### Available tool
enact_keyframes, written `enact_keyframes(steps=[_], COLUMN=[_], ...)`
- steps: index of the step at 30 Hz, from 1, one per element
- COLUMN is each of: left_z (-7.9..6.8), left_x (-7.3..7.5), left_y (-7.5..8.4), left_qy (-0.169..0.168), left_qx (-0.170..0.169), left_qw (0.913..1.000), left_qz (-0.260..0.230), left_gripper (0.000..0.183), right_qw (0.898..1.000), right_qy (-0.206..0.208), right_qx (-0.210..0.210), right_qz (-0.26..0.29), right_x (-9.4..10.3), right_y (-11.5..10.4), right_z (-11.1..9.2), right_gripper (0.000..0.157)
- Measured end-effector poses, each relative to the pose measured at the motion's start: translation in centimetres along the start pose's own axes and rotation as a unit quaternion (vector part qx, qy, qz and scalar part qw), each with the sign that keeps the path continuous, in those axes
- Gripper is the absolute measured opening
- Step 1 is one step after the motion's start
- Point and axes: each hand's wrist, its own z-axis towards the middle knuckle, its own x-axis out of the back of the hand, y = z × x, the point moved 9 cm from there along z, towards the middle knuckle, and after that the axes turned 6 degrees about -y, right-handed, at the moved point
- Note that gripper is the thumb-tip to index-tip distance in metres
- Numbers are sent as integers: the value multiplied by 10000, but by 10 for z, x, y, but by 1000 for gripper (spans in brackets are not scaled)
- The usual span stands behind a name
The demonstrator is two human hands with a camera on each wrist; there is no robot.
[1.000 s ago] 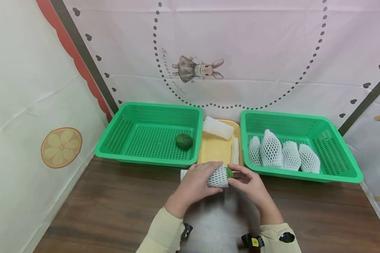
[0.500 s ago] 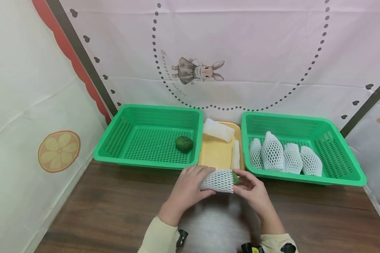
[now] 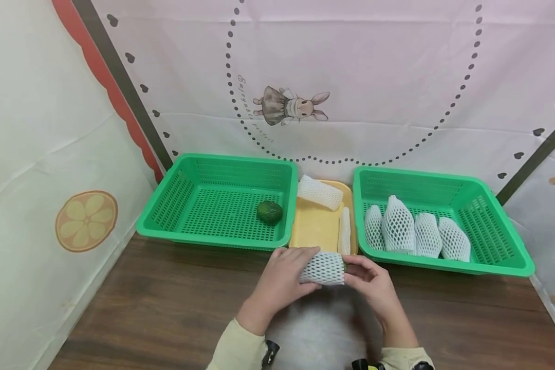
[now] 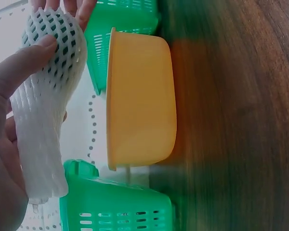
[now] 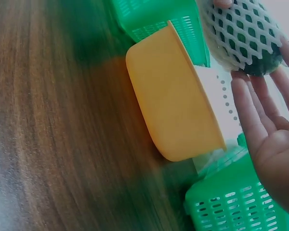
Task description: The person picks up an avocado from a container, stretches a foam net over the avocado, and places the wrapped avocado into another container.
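Above the table's front area, an avocado sits inside a white foam net sleeve [image 3: 324, 268]. My left hand [image 3: 284, 277] grips the sleeve's left part, its thumb pressing the mesh in the left wrist view. The sleeve's loose tail [image 4: 41, 139] runs back along the left palm. At the other end my right hand [image 3: 370, 282] pinches the sleeve's rim and the avocado, thumb on one side and fingertips on the other. The dark green avocado end [image 5: 265, 63] peeks out of the mesh in the right wrist view. Behind, a bare avocado [image 3: 270, 213] lies in the left green basket [image 3: 217, 237].
Between the baskets stands a yellow tray [image 3: 314, 228] holding a flat foam sleeve [image 3: 320, 192] and a narrow one [image 3: 345, 231]. The right green basket [image 3: 490, 221] contains several net-wrapped pieces [image 3: 399, 226]. A patterned cloth [image 3: 374, 77] hangs behind.
The net sleeve now covers more of the avocado's right end. My left hand has slid back toward the sleeve's left end, and both hands have come slightly nearer to me.
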Motion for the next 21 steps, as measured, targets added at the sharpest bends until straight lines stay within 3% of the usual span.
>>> enact_keyframes(steps=[6, 13, 21], left_z=[2, 2, 3], left_x=[-4, -8, -9], left_y=[7, 16, 22], left_qy=[-29, 29, 130], left_qx=[-141, -342, -512], left_qw=[9997, 9985, 9980], left_qz=[193, 423, 357], left_gripper=[73, 70, 63], right_qw=[9997, 9981, 9990], right_qy=[180, 499, 313], right_qx=[175, -6, 143], right_qz=[-58, -359, -295], right_x=[-1, -7, -16], right_y=[2, 7, 9], right_z=[-2, -1, 1], right_gripper=[37, 30, 30])
